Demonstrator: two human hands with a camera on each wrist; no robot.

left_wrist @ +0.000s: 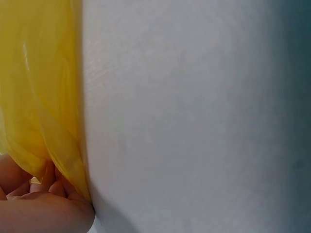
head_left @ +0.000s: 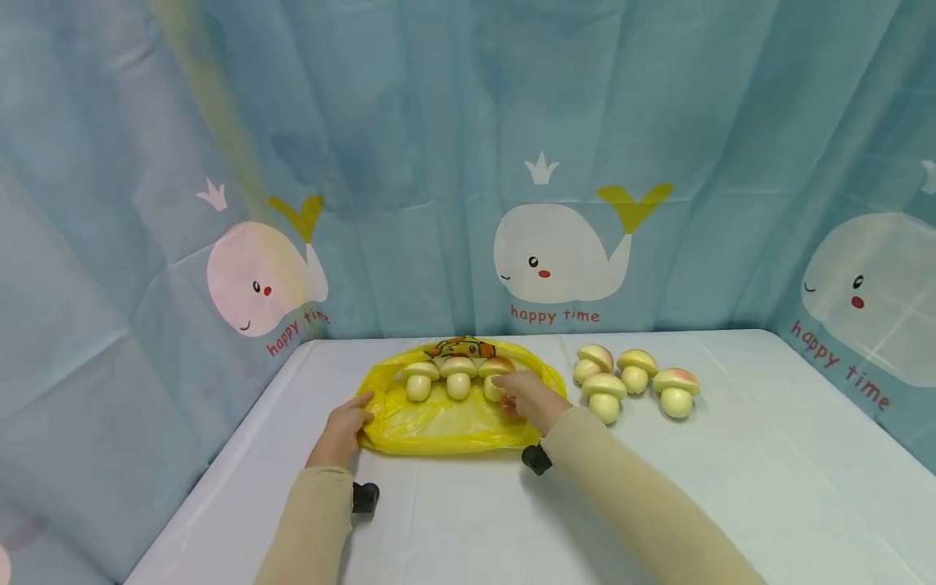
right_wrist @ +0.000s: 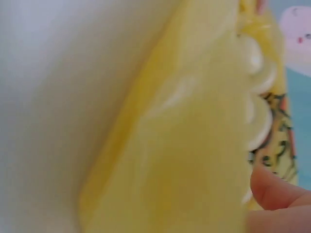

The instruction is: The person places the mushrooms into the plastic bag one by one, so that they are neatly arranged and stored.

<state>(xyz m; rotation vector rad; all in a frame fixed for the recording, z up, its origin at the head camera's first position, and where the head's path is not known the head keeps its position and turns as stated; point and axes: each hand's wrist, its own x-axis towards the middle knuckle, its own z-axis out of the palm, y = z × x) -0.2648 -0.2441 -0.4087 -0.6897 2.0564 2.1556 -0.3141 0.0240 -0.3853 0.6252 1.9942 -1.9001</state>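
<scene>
A yellow plastic bag (head_left: 439, 444) lies spread wide on the table, its mouth facing me and a printed cartoon on its back side. Inside, in a row, stand toy mushrooms with cream stems and reddish-tan caps: a left one (head_left: 420, 382), a middle one (head_left: 458, 379) and a right one (head_left: 494, 371). My left hand (head_left: 344, 429) grips the bag's left edge, fingers curled into the plastic (left_wrist: 43, 97). Reaching in over the right edge, my right hand (head_left: 535, 400) holds the right mushroom, covering part of its stem. In the right wrist view, the thumb (right_wrist: 272, 189) shows beside the bag.
Several more toy mushrooms stand in a group right of the bag, the nearest one (head_left: 604, 398) close to my right forearm. A white cloth covers the table (head_left: 453, 520). Behind it hangs a blue curtain (head_left: 439, 162) printed with whales.
</scene>
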